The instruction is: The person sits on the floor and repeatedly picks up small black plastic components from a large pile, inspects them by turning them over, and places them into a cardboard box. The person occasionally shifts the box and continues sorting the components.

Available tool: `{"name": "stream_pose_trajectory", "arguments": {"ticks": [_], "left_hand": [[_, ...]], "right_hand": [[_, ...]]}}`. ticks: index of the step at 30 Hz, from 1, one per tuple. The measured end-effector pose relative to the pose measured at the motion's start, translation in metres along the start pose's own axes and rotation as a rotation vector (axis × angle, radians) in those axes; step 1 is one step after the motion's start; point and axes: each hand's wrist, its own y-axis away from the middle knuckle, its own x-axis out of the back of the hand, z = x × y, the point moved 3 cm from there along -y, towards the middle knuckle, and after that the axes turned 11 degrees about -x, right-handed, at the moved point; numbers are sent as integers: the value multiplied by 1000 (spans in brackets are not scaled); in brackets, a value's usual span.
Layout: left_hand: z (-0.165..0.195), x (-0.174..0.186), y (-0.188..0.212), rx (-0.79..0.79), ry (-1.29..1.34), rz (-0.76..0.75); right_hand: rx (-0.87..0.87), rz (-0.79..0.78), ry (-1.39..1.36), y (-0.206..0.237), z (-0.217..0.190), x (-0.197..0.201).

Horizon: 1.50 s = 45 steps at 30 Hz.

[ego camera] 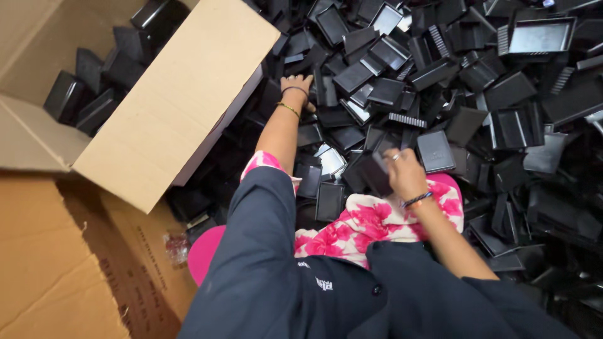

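Note:
A big heap of black plastic tray parts point(440, 94) covers the floor ahead of me. My left hand point(297, 85) reaches far forward into the heap beside the box flap, palm down on the black pieces; whether its fingers grip one is hidden. My right hand point(402, 172) is close to my knee, fingers closed around a black plastic piece point(372, 172). Both wrists wear thin bracelets. My lap shows pink floral cloth point(364, 223) under a dark jacket.
An open cardboard box point(182, 107) stands at the left with several black pieces inside point(94, 81). Flattened cardboard point(56, 270) lies at the lower left, with a small clear packet point(176, 248) on it. A pink cushion edge point(201, 251) shows under me.

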Motion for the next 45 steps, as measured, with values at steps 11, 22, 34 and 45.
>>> {"name": "stream_pose_trajectory", "arguments": {"ticks": [11, 22, 34, 45], "left_hand": [[36, -62, 34, -76, -87, 166], [19, -129, 204, 74, 1898, 779], [67, -101, 254, -134, 2396, 788], [91, -80, 296, -94, 1942, 1274]], "right_hand": [[508, -23, 170, 43, -35, -53], [128, -203, -41, 8, -74, -39], [197, -489, -1044, 68, -168, -26], [519, -268, -843, 71, -165, -13]]}}
